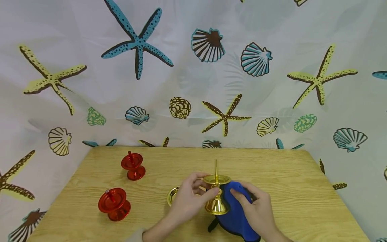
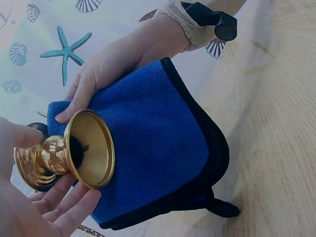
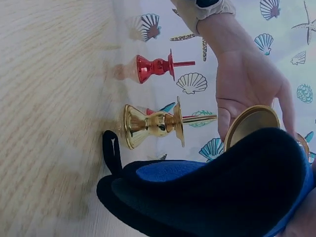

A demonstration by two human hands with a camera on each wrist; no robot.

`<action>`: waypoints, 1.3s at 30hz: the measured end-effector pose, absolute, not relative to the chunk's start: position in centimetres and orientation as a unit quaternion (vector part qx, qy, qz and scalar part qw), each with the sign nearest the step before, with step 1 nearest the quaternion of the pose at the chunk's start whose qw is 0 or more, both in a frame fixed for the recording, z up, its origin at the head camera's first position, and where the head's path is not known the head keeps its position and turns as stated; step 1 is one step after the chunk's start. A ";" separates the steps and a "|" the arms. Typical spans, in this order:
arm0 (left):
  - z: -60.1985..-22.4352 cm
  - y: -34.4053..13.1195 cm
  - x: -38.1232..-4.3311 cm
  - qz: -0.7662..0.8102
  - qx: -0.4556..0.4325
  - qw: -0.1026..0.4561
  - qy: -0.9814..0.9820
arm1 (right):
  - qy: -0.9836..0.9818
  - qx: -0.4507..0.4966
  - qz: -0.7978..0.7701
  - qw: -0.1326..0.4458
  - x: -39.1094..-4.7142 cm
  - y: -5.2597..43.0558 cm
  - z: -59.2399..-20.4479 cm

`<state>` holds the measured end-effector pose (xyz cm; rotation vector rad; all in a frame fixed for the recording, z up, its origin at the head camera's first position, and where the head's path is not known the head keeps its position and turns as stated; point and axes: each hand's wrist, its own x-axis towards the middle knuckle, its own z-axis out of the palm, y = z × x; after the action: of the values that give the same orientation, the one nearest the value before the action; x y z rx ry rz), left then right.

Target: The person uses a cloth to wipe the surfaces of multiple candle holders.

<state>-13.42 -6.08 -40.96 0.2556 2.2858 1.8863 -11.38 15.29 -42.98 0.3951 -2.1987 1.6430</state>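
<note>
Raised above the pale wooden bench (image 1: pixel 302 201), a shiny gold metal candle holder (image 1: pixel 217 206) is nearly upright between the hands. The grip of the left hand (image 1: pixel 188 198) is narrow, holding its waist; the right hand (image 1: pixel 260 208) pinches a folded, black-edged blue plush cloth (image 1: pixel 236 215) just beside it, contact unclear.

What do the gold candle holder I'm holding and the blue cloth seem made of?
Gold candle holder: probably polished metal, judging by its bright, glossy reflections, though coated plastic is possible. Blue cloth: matte fabric, perhaps microfiber or fleece, since a short fuzzy nap shows.
</note>
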 end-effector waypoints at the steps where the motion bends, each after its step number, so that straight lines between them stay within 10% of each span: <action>1: -40.9 -6.1 -13.4 0.633 0.086 0.086 0.764 | -0.779 0.135 0.584 0.182 -11.4 15.3 -43.0; 14: -40.6 -6.2 -13.5 0.676 0.090 0.147 0.716 | -0.762 0.149 0.604 0.181 -11.2 15.1 -42.9; 39: -41.0 -6.2 -13.4 0.645 0.097 0.082 0.754 | -0.736 0.304 0.551 0.250 -9.4 15.3 -42.1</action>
<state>-13.41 -6.16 -40.98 0.2887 2.2520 1.9259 -9.42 15.33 -42.07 0.8282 -2.0042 1.4996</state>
